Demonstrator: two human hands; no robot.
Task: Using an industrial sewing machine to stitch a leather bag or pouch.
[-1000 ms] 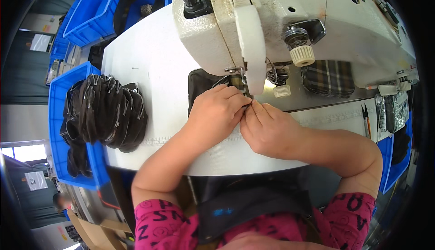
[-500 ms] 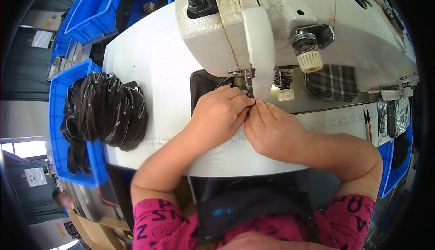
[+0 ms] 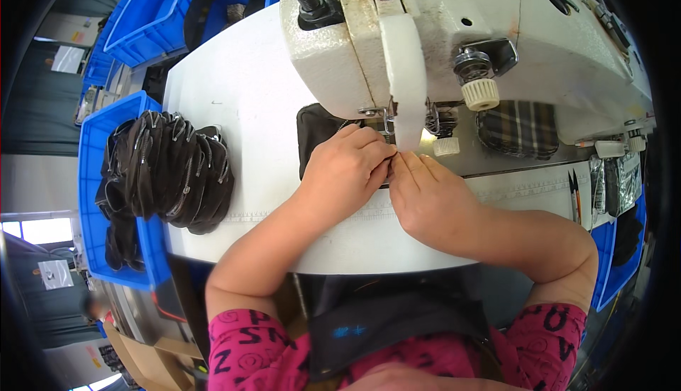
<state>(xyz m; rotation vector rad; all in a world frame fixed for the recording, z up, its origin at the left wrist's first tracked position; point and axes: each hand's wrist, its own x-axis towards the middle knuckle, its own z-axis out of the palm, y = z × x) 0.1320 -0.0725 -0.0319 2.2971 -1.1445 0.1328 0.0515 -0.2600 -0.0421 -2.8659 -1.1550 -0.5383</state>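
Observation:
A dark fabric piece with a zipper [image 3: 313, 136] lies under the needle area of the white sewing machine [image 3: 330, 65], beside the presser foot [image 3: 386, 123]. My left hand [image 3: 346, 170] is closed, fingertips gripping the piece near the zipper just in front of the foot. My right hand [image 3: 433, 199] pinches at the same spot, its fingertips against those of my left, so what lies between them is mostly hidden. A folded plaid fabric piece [image 3: 518, 129] rests on the metal bed right of the needle.
A pile of dark zippered pieces [image 3: 174, 171] fills a blue bin [image 3: 92, 150] at left. More blue bins [image 3: 145, 15] stand behind. Pens [image 3: 576, 199] and plastic packets [image 3: 617, 185] lie at right, above another blue bin [image 3: 603, 263]. A blurred person [image 3: 99, 309] is at far left.
Both hands stay at the presser foot with small shifts. My left hand has edged up slightly from half a second ago, and my right fingers have straightened a little.

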